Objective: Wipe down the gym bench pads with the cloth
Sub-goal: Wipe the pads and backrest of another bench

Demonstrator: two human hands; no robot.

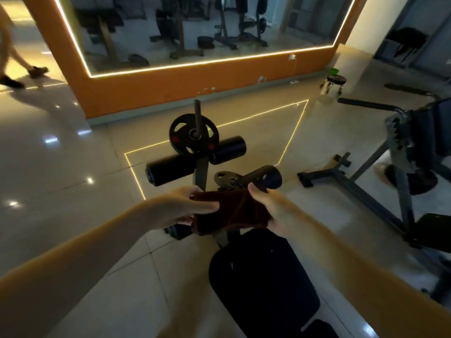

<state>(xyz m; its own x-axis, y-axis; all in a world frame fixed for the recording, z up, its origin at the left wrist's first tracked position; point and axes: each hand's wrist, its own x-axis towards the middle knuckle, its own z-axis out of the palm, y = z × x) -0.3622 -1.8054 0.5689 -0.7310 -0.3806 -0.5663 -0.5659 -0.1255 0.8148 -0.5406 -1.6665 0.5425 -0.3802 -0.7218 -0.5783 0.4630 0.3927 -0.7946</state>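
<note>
A dim gym with a glossy tiled floor [61, 167] fills the frame. An orange wall [170, 86] across the top carries a large mirror [195, 28] edged by a lit strip. At the upper left a person's legs [14, 69] are in mid-step. At the centre stands the leg end of a bench, with 1 black weight plate [194, 137] on an upright post and 2 black roller pads [170, 170] lying to either side of it. The dark bench pad [263, 281] runs from just below the middle down to the bottom edge.

The cloth [229, 213], dark red and folded, is held in the air at the centre of the frame, above the far end of the bench pad and not touching it. The left hand [185, 206] pinches its left edge between thumb and curled fingers. The right hand [271, 203] grips its right edge, thumb over the top. A second machine frame [402, 147] stands at the right, and a small stool [335, 81] at the upper right.
</note>
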